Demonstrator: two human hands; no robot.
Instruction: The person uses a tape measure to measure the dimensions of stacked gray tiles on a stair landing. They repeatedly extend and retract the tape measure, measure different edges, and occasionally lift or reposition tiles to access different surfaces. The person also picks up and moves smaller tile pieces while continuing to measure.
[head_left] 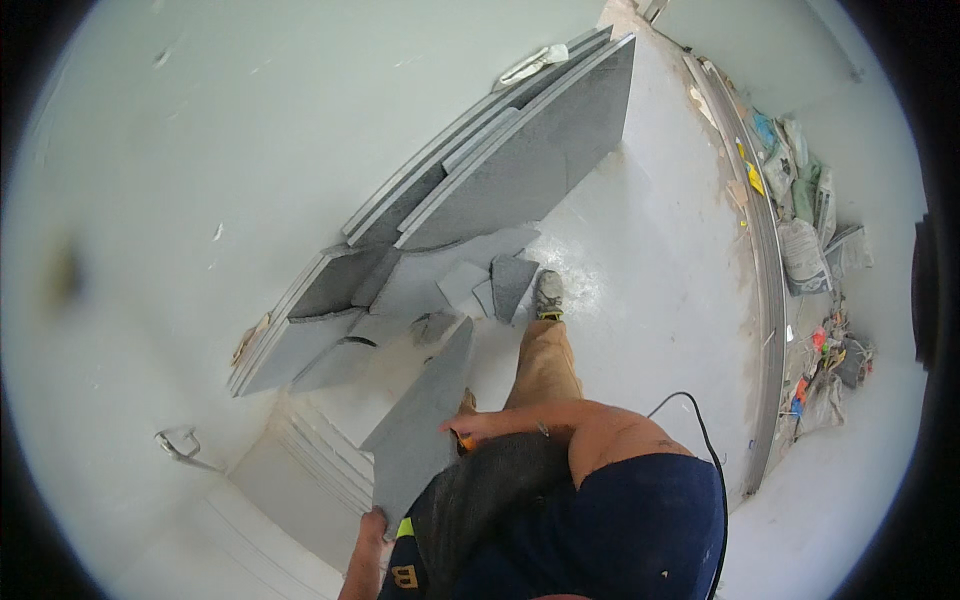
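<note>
Head view, the only one. A flat grey angular slab with a matt, stone-like face (420, 415) is held aslant in front of the body, its narrow end pointed away; landmark for these notes. Whether its lower edge is borne by anything cannot be told.

Slab's near left corner is gripped by the left hand (372, 525); fingers clamped on the edge, their tips partly hidden. At the slab's right edge, a small orange-and-black object (466, 442) is enclosed by the right hand (468, 428), fingers curled about it, with the foremost fingertips set against the slab's edge; kind of object cannot be made out, being mostly covered.

Beyond the slab, long grey rectangular boards with pale edges (560, 140) are leaned in layers against a pale, scuffed wall (230, 130). Just past the slab's narrow end, a dark grey broken wedge (513, 287) and a pale grey squarish offcut (463, 283) are seen lying close together. Right of these, a dusty grey work shoe (549, 293) is planted on the whitish floor (660, 270).

Left of the slab, a curved metal handle (183, 446) is noted. Well to its right, crumpled pale sacks (803, 255) are heaped behind a long grey metal track (765, 260).
</note>
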